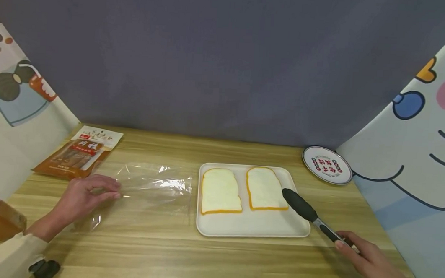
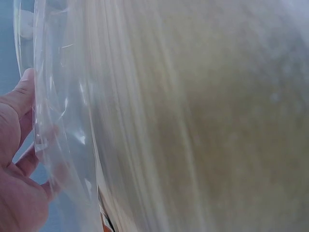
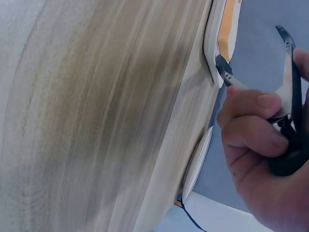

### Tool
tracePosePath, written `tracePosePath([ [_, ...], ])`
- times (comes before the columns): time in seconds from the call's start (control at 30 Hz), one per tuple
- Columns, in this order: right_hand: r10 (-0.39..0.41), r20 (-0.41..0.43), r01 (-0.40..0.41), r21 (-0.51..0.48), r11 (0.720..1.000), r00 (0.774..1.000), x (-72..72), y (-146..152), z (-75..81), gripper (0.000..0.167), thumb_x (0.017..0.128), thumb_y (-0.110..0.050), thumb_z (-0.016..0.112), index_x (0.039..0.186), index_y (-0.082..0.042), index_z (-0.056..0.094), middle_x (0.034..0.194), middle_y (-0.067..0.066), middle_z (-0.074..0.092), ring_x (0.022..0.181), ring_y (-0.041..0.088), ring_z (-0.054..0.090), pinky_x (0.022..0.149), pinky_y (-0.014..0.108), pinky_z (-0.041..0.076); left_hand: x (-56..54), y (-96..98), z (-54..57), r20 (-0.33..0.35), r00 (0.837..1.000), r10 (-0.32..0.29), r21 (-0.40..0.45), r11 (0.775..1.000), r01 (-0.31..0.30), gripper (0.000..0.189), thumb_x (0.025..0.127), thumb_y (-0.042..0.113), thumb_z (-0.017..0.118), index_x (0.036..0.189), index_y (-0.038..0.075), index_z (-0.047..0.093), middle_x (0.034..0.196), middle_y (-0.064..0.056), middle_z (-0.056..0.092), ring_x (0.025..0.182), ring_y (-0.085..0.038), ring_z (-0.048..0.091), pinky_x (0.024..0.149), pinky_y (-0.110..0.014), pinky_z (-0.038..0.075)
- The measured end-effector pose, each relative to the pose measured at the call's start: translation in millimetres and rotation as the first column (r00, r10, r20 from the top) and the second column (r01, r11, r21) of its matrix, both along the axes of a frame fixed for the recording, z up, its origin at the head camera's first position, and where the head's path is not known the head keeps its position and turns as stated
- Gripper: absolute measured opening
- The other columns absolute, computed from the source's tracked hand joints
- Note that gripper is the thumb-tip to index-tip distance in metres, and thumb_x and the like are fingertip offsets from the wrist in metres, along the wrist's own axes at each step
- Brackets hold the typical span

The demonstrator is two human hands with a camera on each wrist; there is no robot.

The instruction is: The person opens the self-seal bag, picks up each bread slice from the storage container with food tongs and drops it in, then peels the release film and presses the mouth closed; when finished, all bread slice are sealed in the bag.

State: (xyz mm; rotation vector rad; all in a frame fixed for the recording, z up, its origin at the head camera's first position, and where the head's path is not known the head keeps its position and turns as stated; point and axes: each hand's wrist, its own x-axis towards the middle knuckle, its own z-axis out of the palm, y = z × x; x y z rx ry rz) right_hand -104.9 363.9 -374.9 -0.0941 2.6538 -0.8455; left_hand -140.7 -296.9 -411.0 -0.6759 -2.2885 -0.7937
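My left hand (image 1: pixel 89 197) pinches the near-left part of a clear plastic bag (image 1: pixel 155 194) lying on the table. In the left wrist view, the thumb is on one side of the film and some fingers show through it. My right hand (image 1: pixel 369 258) grips black-tipped tongs (image 1: pixel 300 205), whose arms are spread apart in the right wrist view. Their tips are close to the right-hand bread slice (image 1: pixel 267 189) on a white tray (image 1: pixel 248 226). A second bread slice (image 1: pixel 221 191) lies on the tray's left side. Both slices have orange-brown crusts.
A brown spice packet (image 1: pixel 78 152) lies at the back left. A jar (image 1: pixel 1 219) with a silver lid is near the left forearm. A small round plate (image 1: pixel 327 165) with red print sits at the back right, by the patterned side wall.
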Motion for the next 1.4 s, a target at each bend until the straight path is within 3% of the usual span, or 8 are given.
tracePosePath([
  [0.2,0.021,0.068,-0.017,-0.068,0.998,0.997,-2.1,3.4,1.6,0.056,0.102,-0.036,0.041,0.134,0.010,0.039,0.071,0.007,0.048,0.049,0.014,0.041,0.043,0.028,0.037,0.4,-1.2,0.6,0.003,1.000,-0.002,0.002,1.000,0.002,0.035,0.051,-0.003,0.088,0.078,0.014,0.074,0.083,0.004,0.071,0.086,-0.003,0.063,0.080,-0.006,0.041],
  [0.43,0.116,-0.051,-0.111,0.080,0.991,0.992,-4.5,8.6,10.0,0.049,0.102,-0.032,0.043,0.128,0.009,0.050,0.109,0.011,0.062,0.082,0.011,0.053,0.059,0.027,0.042,0.0,-3.9,-1.5,0.006,1.000,-0.017,-0.003,1.000,0.017,0.035,0.053,-0.004,0.087,0.079,0.014,0.074,0.085,0.004,0.071,0.089,0.001,0.062,0.080,-0.006,0.042],
  [0.7,0.100,0.007,-0.101,0.071,0.992,0.995,-6.4,9.5,13.4,0.046,0.101,-0.036,0.045,0.124,0.002,0.055,0.101,0.006,0.058,0.083,0.016,0.049,0.059,0.029,0.036,-0.9,-2.9,-0.2,0.008,1.000,-0.024,-0.008,1.000,0.024,0.034,0.053,-0.004,0.087,0.079,0.014,0.074,0.085,0.005,0.071,0.089,0.000,0.062,0.080,-0.006,0.042],
  [0.83,0.070,0.056,-0.073,0.038,0.997,0.996,-7.2,8.1,11.5,0.052,0.101,-0.038,0.043,0.127,0.006,0.051,0.101,0.009,0.057,0.088,0.022,0.049,0.063,0.032,0.038,-1.3,-3.8,-0.4,0.013,1.000,-0.021,-0.008,1.000,0.021,0.034,0.053,-0.004,0.086,0.079,0.014,0.074,0.085,0.004,0.071,0.089,0.000,0.062,0.080,-0.006,0.042],
  [0.97,0.061,0.089,-0.059,-0.031,0.998,0.994,-8.8,6.6,9.6,0.059,0.102,-0.036,0.041,0.131,0.015,0.042,0.086,0.011,0.056,0.077,0.020,0.050,0.060,0.030,0.039,-1.6,-4.5,-0.3,0.025,1.000,-0.017,-0.011,1.000,0.017,0.034,0.053,-0.005,0.086,0.079,0.013,0.074,0.085,0.003,0.071,0.091,0.001,0.062,0.079,-0.006,0.042],
  [1.1,0.093,0.113,-0.073,-0.166,0.983,0.989,-10.3,6.0,7.7,0.056,0.104,-0.031,0.039,0.131,0.017,0.038,0.066,0.005,0.046,0.052,0.012,0.040,0.046,0.029,0.038,-1.8,-3.9,0.4,0.035,0.999,-0.018,-0.009,1.000,0.019,0.033,0.054,-0.005,0.086,0.080,0.013,0.074,0.085,0.003,0.071,0.092,0.001,0.061,0.079,-0.006,0.042],
  [1.23,0.165,0.137,-0.118,-0.302,0.946,0.977,-11.2,7.0,7.0,0.041,0.105,-0.027,0.036,0.110,0.011,0.048,0.056,-0.001,0.038,0.040,0.008,0.026,0.035,0.030,0.033,-2.3,-2.9,1.5,0.032,0.999,-0.023,-0.005,1.000,0.023,0.033,0.054,-0.005,0.086,0.080,0.013,0.074,0.085,0.003,0.071,0.092,0.001,0.061,0.078,-0.006,0.043],
  [1.4,0.232,0.134,-0.181,-0.315,0.932,0.963,-10.8,11.7,13.0,0.037,0.106,-0.023,0.033,0.085,0.004,0.046,0.054,-0.005,0.036,0.039,0.008,0.024,0.035,0.029,0.033,-4.1,-2.4,0.2,0.020,0.999,-0.031,0.000,1.000,0.031,0.035,0.054,-0.003,0.087,0.081,0.015,0.075,0.086,0.004,0.071,0.093,0.000,0.061,0.076,-0.006,0.043],
])
